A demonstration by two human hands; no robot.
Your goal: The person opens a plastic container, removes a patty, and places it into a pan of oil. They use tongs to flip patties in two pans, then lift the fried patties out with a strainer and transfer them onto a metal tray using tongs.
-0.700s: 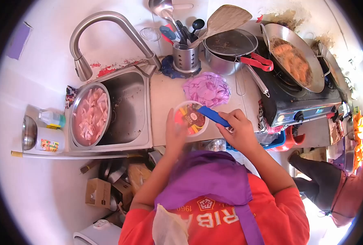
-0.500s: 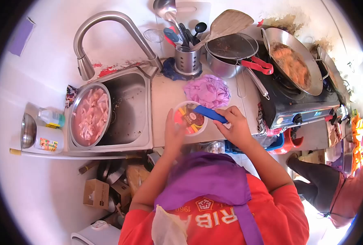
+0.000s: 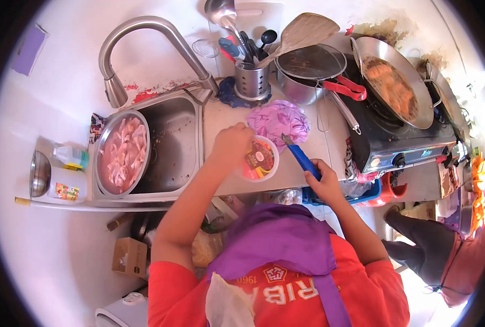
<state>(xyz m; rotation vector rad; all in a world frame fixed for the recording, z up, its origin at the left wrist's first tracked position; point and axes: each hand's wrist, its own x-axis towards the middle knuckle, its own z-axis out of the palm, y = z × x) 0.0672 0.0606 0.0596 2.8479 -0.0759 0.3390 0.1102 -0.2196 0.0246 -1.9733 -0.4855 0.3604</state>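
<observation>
My right hand (image 3: 324, 177) is wrapped round the blue handle of a cutter knife (image 3: 302, 157), its blade tip pointing up and away at the purple patterned cloth (image 3: 278, 123). On the counter in front of me stands a white round tub (image 3: 261, 158) with a red printed label. My left hand (image 3: 234, 143) is at the tub's upper left edge, fingers bent together; what they hold, if anything, is hidden.
A bowl of raw chicken (image 3: 123, 152) sits at the left of the sink (image 3: 171, 147). Utensils fill a metal holder (image 3: 252, 80). Pans of frying food stand on the stove (image 3: 411, 147) at right. Another person (image 3: 433, 245) is at the far right.
My left hand has moved up and its fingers have closed. The knife has swung from lying over the tub to pointing away, its blade now showing, as my right hand moved down and right.
</observation>
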